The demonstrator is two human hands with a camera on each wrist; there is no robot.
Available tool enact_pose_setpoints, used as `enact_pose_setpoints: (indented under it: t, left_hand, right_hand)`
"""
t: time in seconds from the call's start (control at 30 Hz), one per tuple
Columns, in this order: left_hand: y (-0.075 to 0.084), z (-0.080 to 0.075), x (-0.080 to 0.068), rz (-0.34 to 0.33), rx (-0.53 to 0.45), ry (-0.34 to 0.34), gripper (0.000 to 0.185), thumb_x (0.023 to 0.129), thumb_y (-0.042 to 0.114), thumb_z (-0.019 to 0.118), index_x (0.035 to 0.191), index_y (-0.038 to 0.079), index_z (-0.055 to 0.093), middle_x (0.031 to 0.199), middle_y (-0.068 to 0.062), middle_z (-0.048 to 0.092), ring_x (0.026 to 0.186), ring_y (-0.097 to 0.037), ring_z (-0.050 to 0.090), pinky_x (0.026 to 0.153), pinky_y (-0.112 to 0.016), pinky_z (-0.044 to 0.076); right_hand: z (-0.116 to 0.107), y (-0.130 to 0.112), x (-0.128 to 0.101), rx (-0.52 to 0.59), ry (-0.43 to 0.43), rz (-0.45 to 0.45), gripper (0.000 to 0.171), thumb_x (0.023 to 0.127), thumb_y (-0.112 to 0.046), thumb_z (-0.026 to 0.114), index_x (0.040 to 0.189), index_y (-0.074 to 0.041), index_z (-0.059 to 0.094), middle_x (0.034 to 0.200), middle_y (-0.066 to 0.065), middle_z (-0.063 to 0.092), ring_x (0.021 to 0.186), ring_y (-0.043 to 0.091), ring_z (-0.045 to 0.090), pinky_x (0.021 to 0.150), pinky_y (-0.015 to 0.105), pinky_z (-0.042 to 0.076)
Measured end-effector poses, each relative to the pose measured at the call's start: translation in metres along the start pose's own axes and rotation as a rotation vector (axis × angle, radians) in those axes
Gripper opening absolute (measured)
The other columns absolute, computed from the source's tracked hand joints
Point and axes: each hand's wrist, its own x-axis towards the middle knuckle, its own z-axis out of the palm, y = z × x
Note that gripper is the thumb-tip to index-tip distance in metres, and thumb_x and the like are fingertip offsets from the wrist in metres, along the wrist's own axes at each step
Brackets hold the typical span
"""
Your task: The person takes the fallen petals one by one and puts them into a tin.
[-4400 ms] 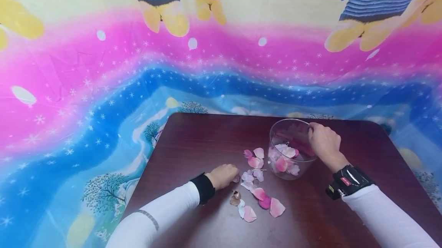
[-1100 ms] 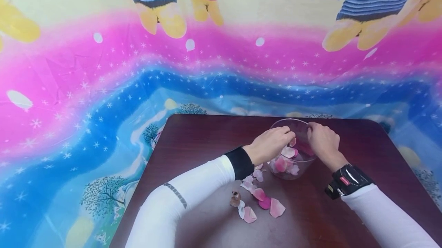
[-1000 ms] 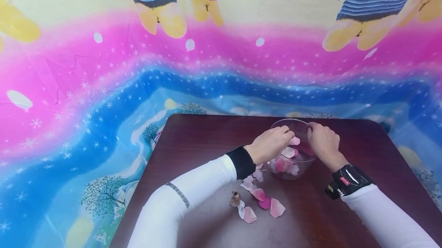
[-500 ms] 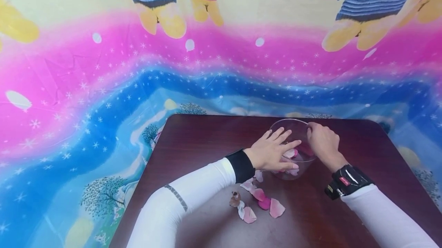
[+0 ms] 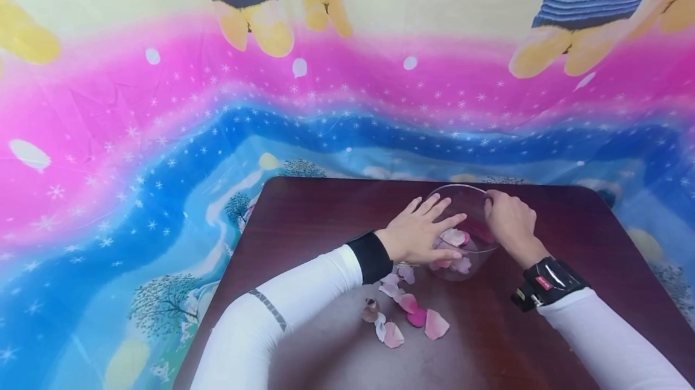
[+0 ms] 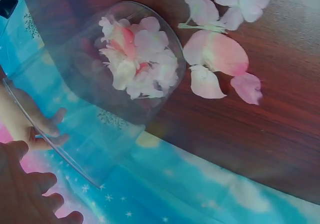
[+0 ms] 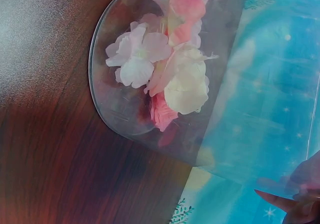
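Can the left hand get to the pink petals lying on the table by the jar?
Probably yes. The left hand is open, fingers spread over the clear jar and holding nothing. The loose petals lie bare on the table just beneath its wrist, with nothing on top of them. The right hand grips the jar's rim, well clear.

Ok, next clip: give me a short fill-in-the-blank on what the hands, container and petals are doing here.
1. The right hand grips the rim of the clear ____.
2. The left hand has its fingers spread, so it is ____.
3. The loose petals lie on the dark ____ table.
4. The container holds pink and white ____.

Missing words: container; open; wooden; petals
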Motion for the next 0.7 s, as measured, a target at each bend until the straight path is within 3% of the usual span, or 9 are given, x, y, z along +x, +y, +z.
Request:
enact_pose_setpoints:
  t: [0.2, 0.7]
  left_hand:
    - [-0.008, 0.001, -0.006, -0.016, 0.0, 0.013, 0.078, 0.096, 0.077, 0.032, 0.162, 0.04, 0.012, 0.172, 0.0, 0.012, 0.161, -0.022, 0.007, 0.13, -0.046, 0.014]
    - [-0.045, 0.018, -0.022, -0.098, -0.086, 0.019, 0.075, 0.099, 0.072, 0.034, 0.162, 0.038, 0.013, 0.172, -0.004, 0.015, 0.16, -0.025, 0.011, 0.129, -0.048, 0.015]
  right_hand:
    - [-0.001, 0.0, 0.0, 0.004, 0.002, -0.007, 0.03, 0.1, -0.017, 0.049, 0.119, -0.005, 0.068, 0.088, 0.026, 0.07, 0.072, 0.043, 0.064, 0.047, 0.047, 0.04]
    - [-0.001, 0.001, -0.001, 0.006, 0.003, -0.009, 0.03, 0.1, -0.018, 0.048, 0.119, -0.005, 0.067, 0.086, 0.024, 0.07, 0.072, 0.042, 0.064, 0.046, 0.046, 0.039]
